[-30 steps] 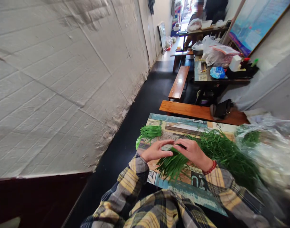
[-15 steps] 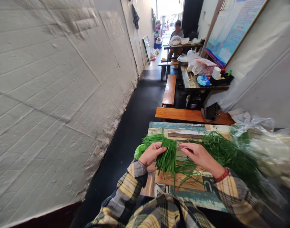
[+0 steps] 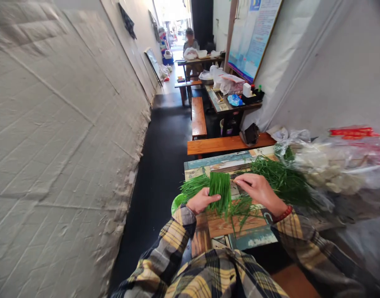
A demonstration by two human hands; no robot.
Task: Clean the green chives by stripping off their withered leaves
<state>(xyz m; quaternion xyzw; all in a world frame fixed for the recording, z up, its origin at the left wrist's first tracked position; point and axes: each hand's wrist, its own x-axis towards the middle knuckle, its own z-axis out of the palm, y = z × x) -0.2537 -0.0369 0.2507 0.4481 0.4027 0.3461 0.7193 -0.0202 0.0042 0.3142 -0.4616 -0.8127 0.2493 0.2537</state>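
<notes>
A flat row of cut Chinese chives (image 3: 220, 186), lined up side by side, is in my left hand (image 3: 200, 201), the thumb lying across its front. My right hand (image 3: 260, 191) pinches the thin end of a wooden skewer (image 3: 234, 180) that juts from the right side of the row; its inner part is hidden. Behind my left hand, more cut chives (image 3: 193, 185) lie in a light green container (image 3: 176, 203). Loose chives (image 3: 242, 209) are strewn over the patterned table (image 3: 219, 229) below my hands, and a big heap of uncut chives (image 3: 281, 182) spreads to the right.
Clear plastic bags (image 3: 329, 161) crowd the right side. Beyond the table stands an orange bench (image 3: 214, 146) with a dark bag (image 3: 250, 134) on it. A farther table (image 3: 222, 106) holds bags and a tissue box. One person (image 3: 190, 43) sits at the back. A white wall (image 3: 53, 165) runs along the left.
The camera view has turned to the right, bringing more of the plastic bags into sight. My left hand holds the chive row more upright, and my right hand still pinches the skewer end.
</notes>
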